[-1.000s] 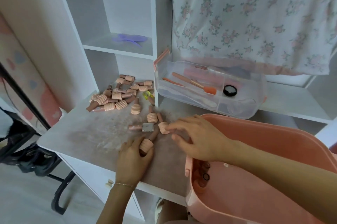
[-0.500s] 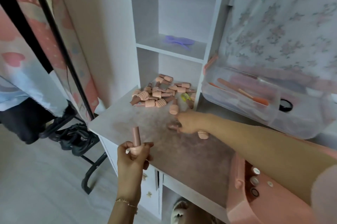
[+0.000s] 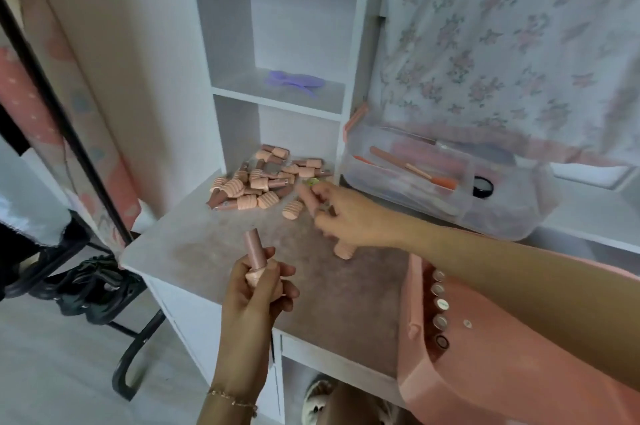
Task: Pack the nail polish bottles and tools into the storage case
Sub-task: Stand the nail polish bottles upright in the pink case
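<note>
My left hand (image 3: 258,289) grips one pink nail polish bottle (image 3: 255,256) upright, just in front of the desk's near edge. My right hand (image 3: 341,213) reaches over the desk with fingers curled; it seems to pinch something small, but the blur hides what. Beside its fingertips lies a ribbed pink bottle (image 3: 293,209), and another bottle (image 3: 343,250) pokes out from under the wrist. A heap of pink bottles (image 3: 258,182) lies at the back of the desk. The pink storage case (image 3: 485,372) stands at lower right with several bottle tops in a row (image 3: 440,308) inside.
A clear tray (image 3: 512,213) holding brushes and a black pot stands on the right shelf under a hanging floral cloth (image 3: 512,43). White cubby shelves (image 3: 277,95) rise behind the desk (image 3: 207,251). A black metal stand (image 3: 86,182) leans at left.
My left hand lifted a bottle off the desk and now holds it upright. My right hand moved from the near bottles toward the heap at the back. The view swung left.
</note>
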A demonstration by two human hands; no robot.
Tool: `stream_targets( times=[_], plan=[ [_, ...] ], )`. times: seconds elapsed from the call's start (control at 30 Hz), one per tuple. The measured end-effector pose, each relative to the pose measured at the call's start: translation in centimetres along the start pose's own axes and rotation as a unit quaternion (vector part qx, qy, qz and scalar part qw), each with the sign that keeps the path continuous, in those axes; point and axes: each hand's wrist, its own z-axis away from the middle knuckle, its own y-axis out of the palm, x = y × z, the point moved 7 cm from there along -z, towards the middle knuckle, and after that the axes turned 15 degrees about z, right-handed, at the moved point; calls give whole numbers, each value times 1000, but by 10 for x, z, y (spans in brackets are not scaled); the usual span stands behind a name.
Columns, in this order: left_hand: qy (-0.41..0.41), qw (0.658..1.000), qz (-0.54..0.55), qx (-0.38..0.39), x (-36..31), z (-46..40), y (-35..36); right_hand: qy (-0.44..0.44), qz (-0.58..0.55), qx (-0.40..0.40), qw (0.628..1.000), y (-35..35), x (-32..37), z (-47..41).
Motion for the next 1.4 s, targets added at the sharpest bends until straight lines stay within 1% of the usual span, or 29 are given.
stream_targets(
  times=[0.1,0.2,0.27,0.33,0.37,0.4,0.47,0.53,0.6,0.7,0.8,0.97,1.1,1.23,1.4],
  plan=[
    [-17,998,10,62,4,2,29,42,-132,-66,988,-36,-10,40],
    [-26,990,0,139,11,6,65,87,-236,-123,960,-61,-33,89],
    [-31,983,-12,183,16,9,89,104,-309,-140,935,-66,-54,126],
    [-35,975,-20,220,19,10,113,101,-346,-133,923,-65,-70,162],
    [-31,969,-34,243,20,11,126,104,-335,-125,928,-63,-77,177],
    [-26,963,-52,265,20,12,138,114,-298,-113,941,-59,-84,190],
    [-26,953,-75,292,25,11,162,150,-188,-82,967,-45,-105,205],
    [-36,951,-75,299,34,9,181,189,-118,-53,974,-29,-131,210],
    [-30,951,-89,293,42,8,194,201,-62,-33,977,-16,-150,207],
    [-22,949,-134,286,57,8,199,204,-50,-39,977,1,-168,198],
    [-22,943,-186,276,72,9,192,234,6,-73,969,14,-177,195],
    [9,932,-234,276,76,8,190,191,-29,-113,975,19,-175,194],
    [21,925,-252,283,79,10,191,209,-37,-116,970,23,-183,196],
    [20,920,-264,288,79,9,189,229,15,-112,967,28,-187,200],
    [22,917,-283,282,80,9,188,229,28,-99,968,29,-184,197]
  ],
)
